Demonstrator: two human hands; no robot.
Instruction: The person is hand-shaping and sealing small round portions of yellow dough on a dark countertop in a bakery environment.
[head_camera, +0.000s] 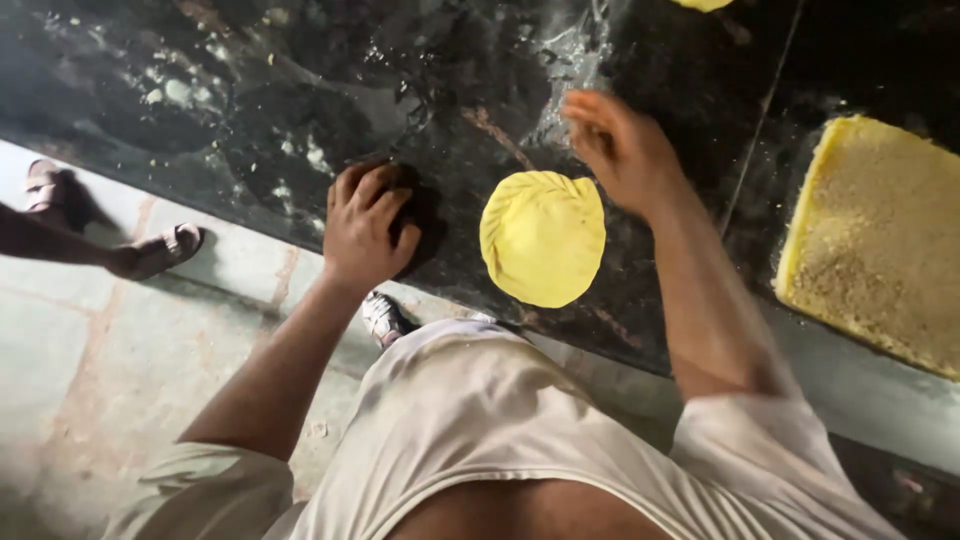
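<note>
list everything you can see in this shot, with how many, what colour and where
dough disc: one, yellow, pleated, on the counter between the hands
crumb slab: one, yellow-brown, right side of the counter
dough piece: one, yellow, top edge, cut off
counter: one, black stone, smeared
floor: pale tiles, left
sandalled feet: two, another person's, far left
own shoe: one, pale, below counter edge
left hand: resting on the counter edge
right hand: raised, blurred

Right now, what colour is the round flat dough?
Yellow; the dough disc shows best in the head view.
</note>
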